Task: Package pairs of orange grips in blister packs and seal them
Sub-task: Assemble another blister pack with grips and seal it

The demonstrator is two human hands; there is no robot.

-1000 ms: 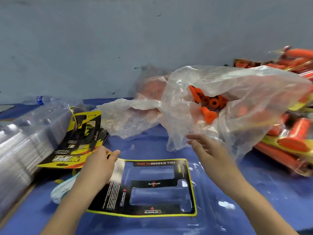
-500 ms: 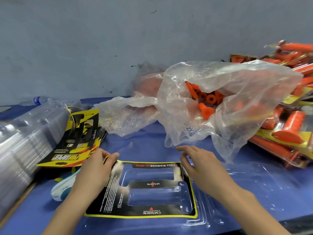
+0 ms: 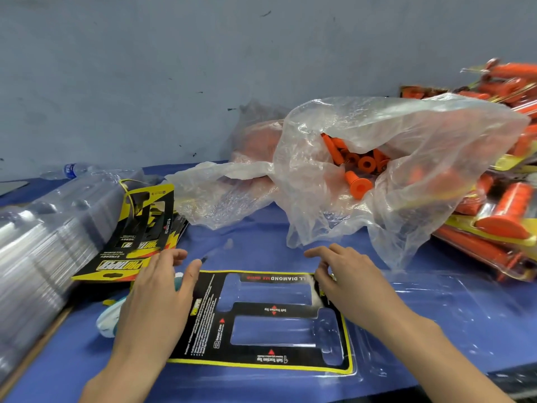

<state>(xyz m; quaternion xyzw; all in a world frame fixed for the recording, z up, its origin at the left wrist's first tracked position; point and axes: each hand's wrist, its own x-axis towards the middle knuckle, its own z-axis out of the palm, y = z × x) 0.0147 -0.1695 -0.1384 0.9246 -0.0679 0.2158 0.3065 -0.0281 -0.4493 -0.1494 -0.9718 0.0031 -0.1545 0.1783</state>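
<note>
The blister pack [image 3: 261,318] lies flat on the blue table [image 3: 250,245] right in front of you, between your two hands, its black card with the yellow border turned so the print reads upside down to you. Both cut-out windows in the card show only clear plastic. Your left hand [image 3: 154,303] rests over the pack's left edge, fingers straight and loosely spread, the thumb lying on the card's far left corner. Your right hand [image 3: 348,283] sits at the far right corner, fingers [image 3: 316,253] relaxed and slightly bent, gripping nothing; whether the thumb touches the card, you cannot tell. On the card you can read "LL DIAMOND", "Soft Traction Top" twice, and "Inner Core". Just beyond your left hand a stack of cards [image 3: 136,237] shows "PRO TAPER" and "SYNERGY". Behind the pack, the loose orange grips [image 3: 359,184] lie inside a crumpled clear bag [image 3: 406,158], well apart from your fingers. Filled packs [image 3: 499,216] are heaped at the right, a stack of clear shells [image 3: 37,248] leans at the left, and a water bottle [image 3: 69,170] lies behind it.
</note>
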